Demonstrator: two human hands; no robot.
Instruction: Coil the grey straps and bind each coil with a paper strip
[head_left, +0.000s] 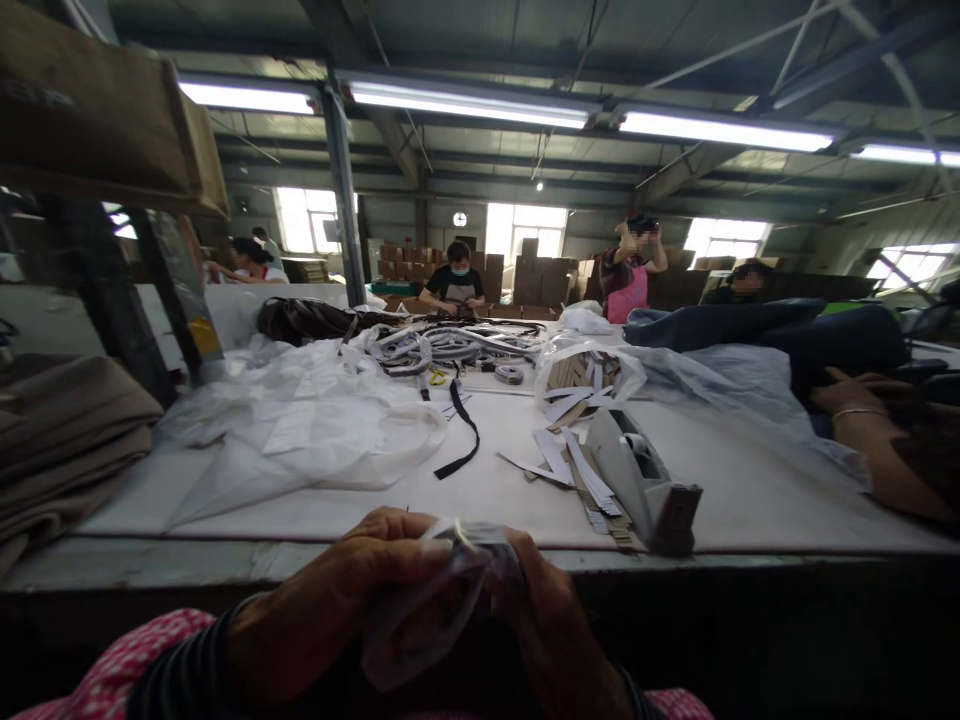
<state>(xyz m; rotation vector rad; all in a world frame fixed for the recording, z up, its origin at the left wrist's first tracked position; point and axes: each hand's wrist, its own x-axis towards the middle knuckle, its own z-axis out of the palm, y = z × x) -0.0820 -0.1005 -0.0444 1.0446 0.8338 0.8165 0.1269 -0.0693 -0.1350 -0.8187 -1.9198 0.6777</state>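
A crumpled, translucent plastic bag (pixel 420 630) is at six o'clock, grasped between the fingers of the left hand (pixel 352 565) and right hand (pixel 544 590); from there, a flat black strap (pixel 457 464) lies at twelve o'clock, a pale grey tape dispenser (pixel 619 460) at two, thin white plastic sheeting (pixel 352 425) at eleven

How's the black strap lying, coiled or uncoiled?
Uncoiled: the black strap runs in one open curve on the white tabletop, no loops.
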